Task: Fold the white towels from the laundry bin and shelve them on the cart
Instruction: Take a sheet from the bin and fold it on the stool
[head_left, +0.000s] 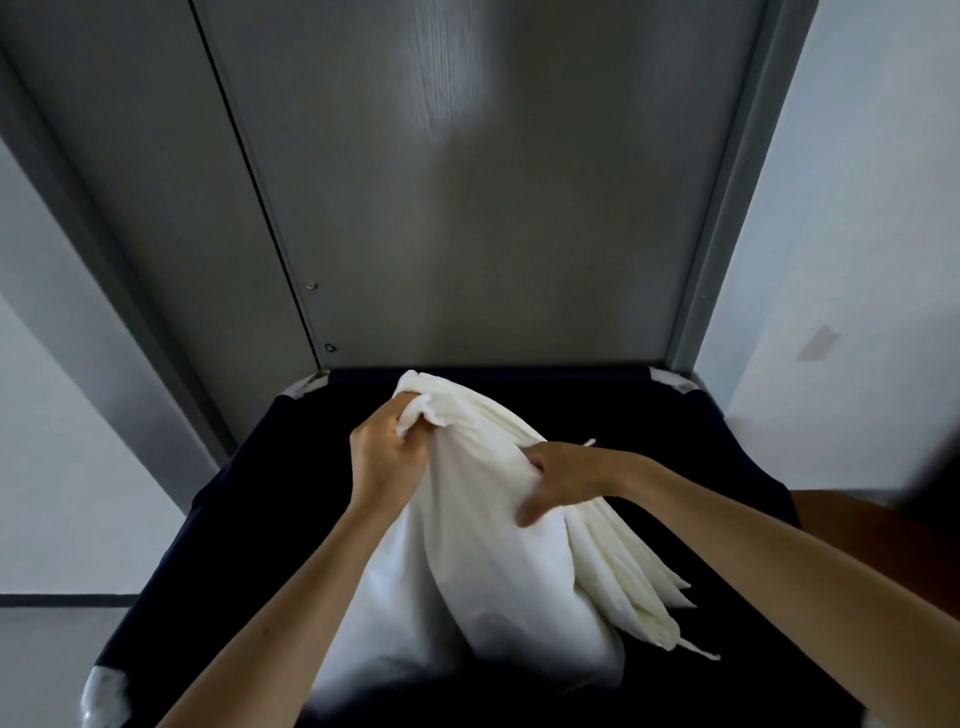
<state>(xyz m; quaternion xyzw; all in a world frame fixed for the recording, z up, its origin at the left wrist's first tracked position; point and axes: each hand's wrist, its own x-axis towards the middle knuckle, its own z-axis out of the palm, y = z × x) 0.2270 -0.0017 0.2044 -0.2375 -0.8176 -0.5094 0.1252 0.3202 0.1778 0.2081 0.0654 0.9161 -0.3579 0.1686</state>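
Observation:
A white towel (483, 545) hangs bunched over the dark navy laundry bin (270, 519), its folds draping down to the right. My left hand (387, 457) is clenched on the towel's upper end, near the far rim of the bin. My right hand (563, 475) grips the cloth lower and to the right, thumb pointing down. The lower part of the towel reaches into the bin, and its bottom edge is blurred. The cart is out of view.
A grey wood-grain door (467, 208) with a grey frame stands right behind the bin. Pale walls flank it on both sides. An orange-brown surface (857, 525) shows at the right, beside the bin.

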